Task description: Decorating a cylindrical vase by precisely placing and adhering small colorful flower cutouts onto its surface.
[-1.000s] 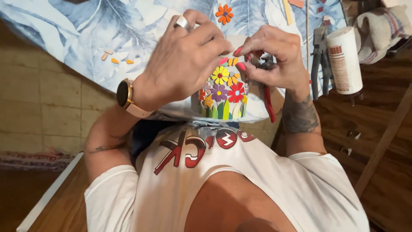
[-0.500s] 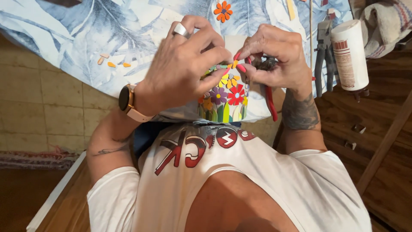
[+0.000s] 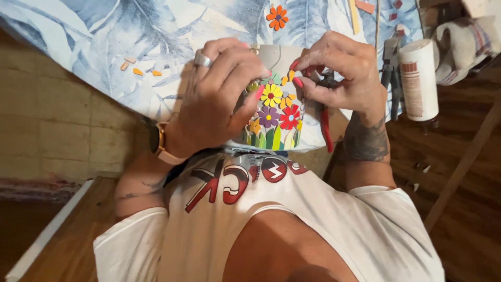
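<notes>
— What is carrying your work?
— A table under a blue leaf-print cloth. An orange flower piece is lying at twelve o'clock, small loose chips at ten, a white bottle at two.

Blue leaf-print tablecloth on the table, tan tiled wall – dark wooden floor, warm dim light

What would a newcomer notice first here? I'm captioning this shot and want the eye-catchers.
First, the pale pot at centre, covered with bright mosaic flowers, gripped by the left hand while the right hand pinches at its upper edge with red-handled pliers tucked in the palm. Behind lies a blue leaf-print cloth with a loose orange flower on it; a white bottle stands at right.
</notes>
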